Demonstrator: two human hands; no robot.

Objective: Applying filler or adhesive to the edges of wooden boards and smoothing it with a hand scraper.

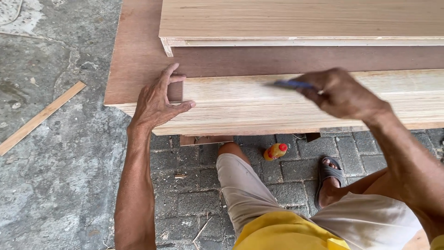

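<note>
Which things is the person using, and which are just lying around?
In use: left hand pressing the pale plywood board; right hand holding a thin blue pencil.
Lying about: yellow red-capped bottle; thin wooden strip; upper pale plank.

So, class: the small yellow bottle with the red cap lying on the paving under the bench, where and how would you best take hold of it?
Grip the yellow bottle around its body, coming down from above. It lies tipped on the paving with its red cap pointing right, so the wider body offers the surest hold, and the space above it looks open.
</note>
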